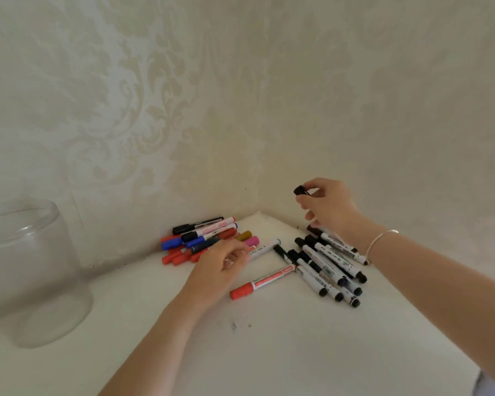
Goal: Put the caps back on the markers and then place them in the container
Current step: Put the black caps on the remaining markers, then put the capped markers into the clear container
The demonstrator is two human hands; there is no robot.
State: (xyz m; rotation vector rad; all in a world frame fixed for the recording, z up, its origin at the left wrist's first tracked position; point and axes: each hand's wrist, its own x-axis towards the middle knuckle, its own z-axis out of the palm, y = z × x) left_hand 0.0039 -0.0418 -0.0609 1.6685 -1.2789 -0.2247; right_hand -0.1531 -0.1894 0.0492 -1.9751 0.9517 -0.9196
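Observation:
A clear plastic jar (26, 270) stands at the far left of the white surface. In the corner lies a pile of coloured markers and loose caps (203, 238). Several black-and-white markers (323, 267) lie to the right. A red-capped marker (262, 282) lies alone in front. My left hand (220, 270) rests on a white marker (265, 248) at the pile's edge, fingers curled around it. My right hand (329, 204) is raised above the black markers and pinches a small black cap (300, 190) between thumb and fingers.
Two patterned cream walls (183, 110) meet in a corner right behind the markers. The white surface (255, 352) stretches toward me, with a few small dark ink spots near its middle. A thin bracelet (379, 242) circles my right wrist.

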